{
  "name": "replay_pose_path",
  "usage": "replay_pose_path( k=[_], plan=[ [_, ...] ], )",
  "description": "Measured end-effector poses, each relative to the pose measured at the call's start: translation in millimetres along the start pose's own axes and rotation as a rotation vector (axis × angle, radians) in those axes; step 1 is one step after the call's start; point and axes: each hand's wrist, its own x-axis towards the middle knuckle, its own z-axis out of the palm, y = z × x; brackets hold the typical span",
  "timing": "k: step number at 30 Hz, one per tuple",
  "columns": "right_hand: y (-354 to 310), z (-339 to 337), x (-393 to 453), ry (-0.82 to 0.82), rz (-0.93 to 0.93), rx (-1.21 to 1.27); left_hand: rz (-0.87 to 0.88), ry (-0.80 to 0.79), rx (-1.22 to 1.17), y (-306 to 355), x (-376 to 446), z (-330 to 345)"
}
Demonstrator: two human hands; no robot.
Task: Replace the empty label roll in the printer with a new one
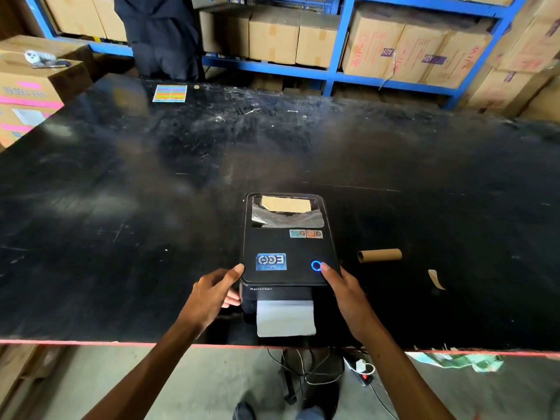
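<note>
A black label printer (288, 253) stands near the front edge of the black table, its lid down and a blue ring light lit on top. A white label strip (285, 318) sticks out of its front slot. My left hand (216, 294) grips the printer's front left corner, thumb on the lid. My right hand (342, 291) rests on the front right corner with the thumb tip next to the blue ring. An empty brown cardboard core (379, 255) lies on the table to the right of the printer.
A torn brown paper scrap (436, 278) lies right of the core. A coloured sticker sheet (169, 93) is at the table's (121, 192) far edge, where a person in dark clothes (160, 37) stands. Cardboard boxes fill blue shelves behind. Cables and a power strip (362, 372) lie on the floor.
</note>
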Motion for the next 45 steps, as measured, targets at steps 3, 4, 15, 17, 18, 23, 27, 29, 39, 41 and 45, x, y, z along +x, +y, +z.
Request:
replay_pose_path(
  k=[3, 4, 15, 17, 18, 23, 27, 29, 39, 41, 45],
  plan=[
    [-0.4, -0.3, -0.5, -0.004, -0.006, -0.003, 0.007, -0.001, 0.001, 0.2, -0.7, -0.5],
    [-0.3, -0.4, -0.5, -0.001, -0.005, 0.001, 0.009, -0.001, 0.002, 0.3, -0.7, -0.5],
    [0.9, -0.9, -0.5, -0.010, -0.007, -0.008, 0.012, -0.012, 0.007, -0.1, -0.4, -1.1],
    [1.2, -0.8, -0.7, -0.017, -0.006, -0.009, 0.012, -0.010, 0.008, 0.3, -1.0, -0.9],
    [1.1, -0.6, -0.8, -0.019, -0.007, -0.011, 0.013, -0.008, 0.006, 0.6, -1.1, -0.6],
    [0.9, 0.0, -1.5, -0.026, 0.002, -0.007, 0.006, -0.015, 0.001, 1.7, -1.1, -0.1],
    [0.6, 0.9, -2.1, -0.024, -0.001, 0.011, 0.006, -0.017, 0.009, 1.4, -0.7, -0.3],
    [1.0, 1.3, -2.3, -0.021, 0.001, 0.011, 0.012, -0.014, 0.001, 1.1, -1.0, -0.4],
    [2.4, 3.5, -4.2, -0.010, 0.013, 0.014, 0.009, -0.011, -0.008, 4.8, -7.5, 1.1],
    [-0.4, 3.6, -4.0, -0.011, 0.025, 0.015, 0.003, -0.005, -0.026, 6.4, -6.7, 1.6],
    [-0.1, 1.2, -7.1, 0.148, -0.001, 0.090, -0.152, 0.034, -0.150, -13.4, -1.4, -0.8]
  ],
)
